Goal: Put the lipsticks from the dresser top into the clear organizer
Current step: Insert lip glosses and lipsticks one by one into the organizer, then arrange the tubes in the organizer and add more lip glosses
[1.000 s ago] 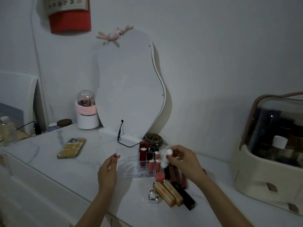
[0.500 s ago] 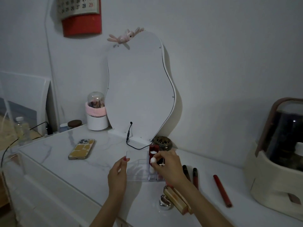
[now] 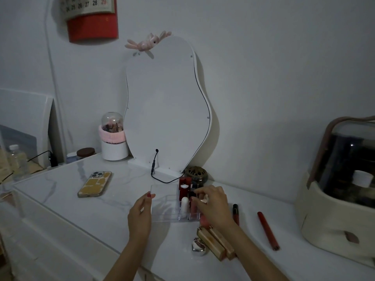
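Read 27, 28 and a red 29 on the calendar (image 3: 89, 5) high on the wall. Found no other words or brand names clear enough to read, not even on the phone (image 3: 95, 184) lying flat near the left side of the desk (image 3: 60, 199).

Saw the clear organizer (image 3: 162, 201) standing near the middle of the desk, just in front of the mirror (image 3: 166, 102). Saw the left hand (image 3: 140, 216) at the organizer's left wall, pinching that wall between thumb and fingers (image 3: 151, 195) near the top edge. Saw the right hand (image 3: 213, 205) bent over the small boxes on the organizer's right side, with curled fingers touching or nearly touching the tops of the tubes there. Could not tell about a real grip on any tube.

Counted a white lipstick (image 3: 184, 205) standing upright in a front box, just left of the right fingertips, and a pink lipstick (image 3: 193, 205) right under them. Saw dark red lipsticks (image 3: 183, 186) upright in the back boxes.

Found more still lying on the desk: a black-capped lipstick (image 3: 235, 213) just beside the right wrist, a long red lipstick (image 3: 267, 231) further right, and two gold lipsticks (image 3: 217, 243) near the front edge, partly under the right arm, next to a shiny silver heart (image 3: 198, 247).
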